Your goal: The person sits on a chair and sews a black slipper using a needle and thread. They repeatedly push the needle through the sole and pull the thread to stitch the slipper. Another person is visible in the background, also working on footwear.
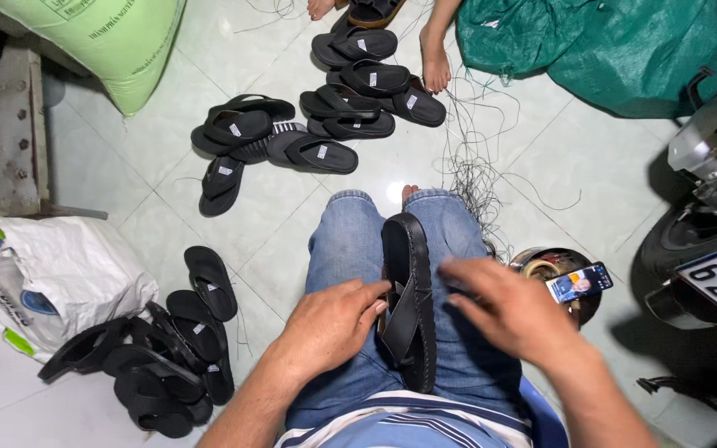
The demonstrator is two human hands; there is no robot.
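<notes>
A pale green tiled floor (168,199) spreads around the seated person, whose legs in blue jeans (350,257) stretch forward. At the upper right lies a crumpled green tarp bag (616,50), at the upper left a light green woven sack (109,41), and at the left a white plastic bag (43,274). The front of a motorbike (707,207) stands at the right edge. One heap of black sandals (159,357) lies by the person's left leg, and a second spread of black sandals (317,116) lies ahead, near another person's bare foot (435,62). Loose dark thread (475,166) tangles across the tiles. A phone (579,282) rests on a tape roll beside the right knee. The sandal in hand (410,299) lies along the lap between the thighs, sole down, its crossed straps up. The left hand (329,323) rests at its left edge, fingers curled and touching the strap without clasping it. The right hand (512,311) hovers just beside it, blurred, fingers loosely spread, gripping nothing. Judging by the two heaps, many sandals are handled and this one is mid-way.
</notes>
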